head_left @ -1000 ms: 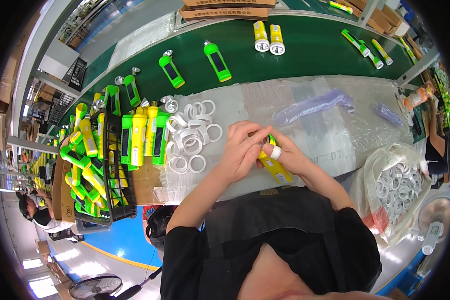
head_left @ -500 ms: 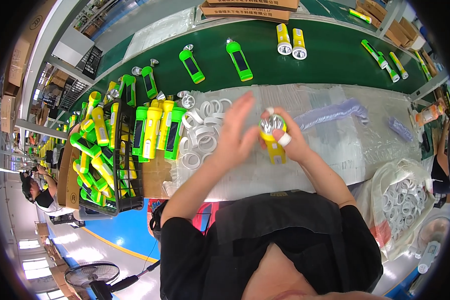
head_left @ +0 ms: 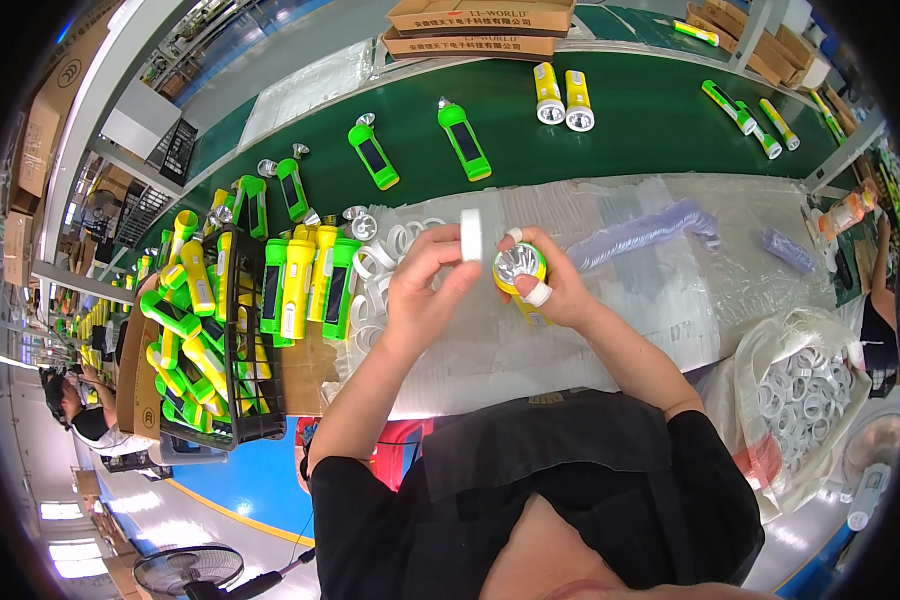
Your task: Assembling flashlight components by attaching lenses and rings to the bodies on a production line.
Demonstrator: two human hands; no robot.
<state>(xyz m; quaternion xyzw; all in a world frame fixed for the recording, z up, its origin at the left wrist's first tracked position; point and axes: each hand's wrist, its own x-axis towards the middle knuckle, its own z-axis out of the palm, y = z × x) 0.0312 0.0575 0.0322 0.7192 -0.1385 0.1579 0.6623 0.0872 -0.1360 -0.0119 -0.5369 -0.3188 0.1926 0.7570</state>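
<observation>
My left hand [head_left: 425, 292] pinches a white plastic ring [head_left: 471, 236] upright between thumb and fingers, a short way left of the flashlight head. Closed round a yellow flashlight [head_left: 533, 316] is my right hand [head_left: 562, 284], which has white wraps on its thumb and one finger. The flashlight's silver reflector [head_left: 520, 264] faces up, without a ring round it. On the table beside my left hand lies a loose pile of white rings [head_left: 373, 268], partly hidden by that hand. Yellow and green flashlights [head_left: 295, 290] stand just left of the pile.
A black crate [head_left: 260, 425] full of flashlights sits at the left. Several flashlights [head_left: 464, 142] lie on the green belt [head_left: 650, 110] beyond the plastic-covered table. Clear plastic sleeves [head_left: 660, 232] lie at the right, above a white sack [head_left: 740, 400] of rings. Cartons [head_left: 480, 18] stack at the back.
My left hand has gone from empty and blurred to gripping a white ring near the flashlight. My right hand and the flashlight have shifted slightly left in the picture.
</observation>
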